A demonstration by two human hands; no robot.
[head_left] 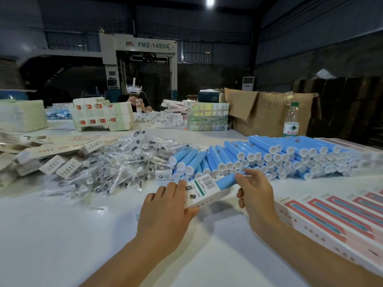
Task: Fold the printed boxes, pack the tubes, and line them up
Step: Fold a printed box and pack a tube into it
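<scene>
Left hand (165, 206) grips a white printed cardboard box (204, 190) while the right hand (253, 190) pinches a blue plastic tube (226, 180) into its open end.

Packing is the step in hand: the tube sits partly inside, above the white table (62, 235). Next, I judge, push it home and close the flap. Finished pink-and-white boxes (331, 220) lie lined up on the right; loose blue tubes (279, 156) are stacked behind.

Dim hall, bright ceiling lamp (210, 1) glare, wide-angle edge bending, soft blur
</scene>
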